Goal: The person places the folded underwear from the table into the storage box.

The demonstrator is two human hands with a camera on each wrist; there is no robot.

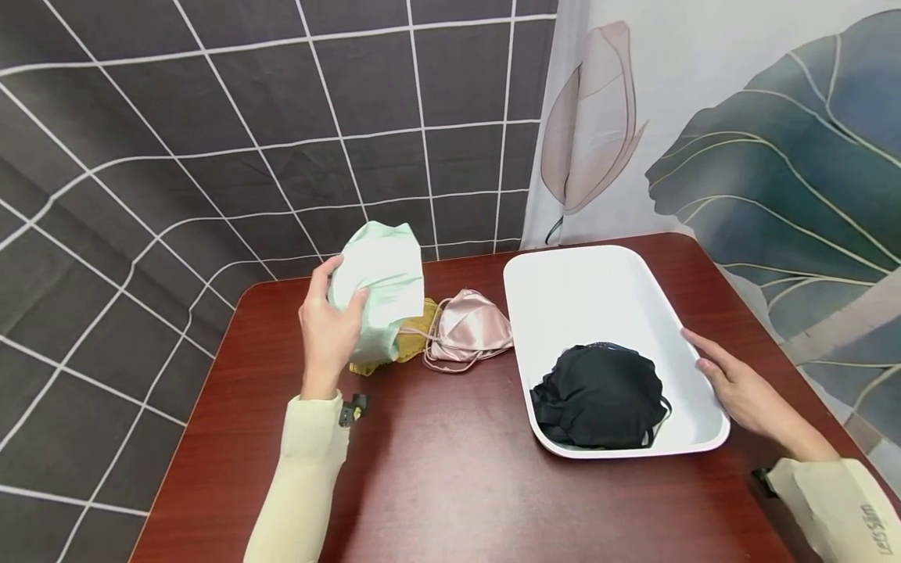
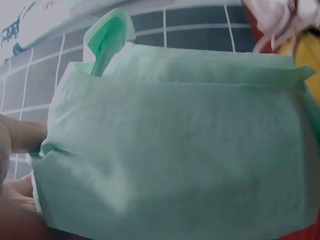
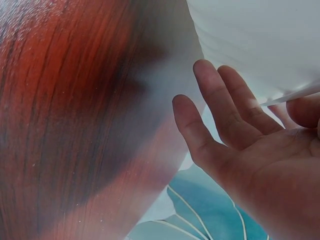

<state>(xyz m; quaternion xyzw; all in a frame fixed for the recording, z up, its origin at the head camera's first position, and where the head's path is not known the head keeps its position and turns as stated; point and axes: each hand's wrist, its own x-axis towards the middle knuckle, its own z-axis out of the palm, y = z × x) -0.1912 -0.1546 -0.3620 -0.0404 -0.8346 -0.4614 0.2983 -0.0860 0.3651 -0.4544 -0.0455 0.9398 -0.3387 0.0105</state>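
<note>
My left hand [image 1: 331, 324] grips a mint-green cloth garment [image 1: 380, 274] above the table's back left, thumb on the near side. In the left wrist view, the folded green garment [image 2: 175, 145] fills most of the picture, with a looped bit of cloth at its top. On the right, my right hand [image 1: 739, 387] pinches the rim of a white plastic tray [image 1: 584, 274] between thumb and index finger. Its other fingers [image 3: 220, 102] reach out loosely beneath the tray. Bunched black clothing [image 1: 601, 399] lies in the tray's near end.
Between the left hand and the tray, a pink satin garment with thin straps [image 1: 472, 328] lies on the reddish-brown wooden table [image 1: 450, 469]. A mustard-yellow garment [image 1: 418, 332] is partly hidden behind the green one. Dark gridded cloth [image 1: 380, 94] and a leaf-patterned curtain [image 1: 795, 156] hang behind.
</note>
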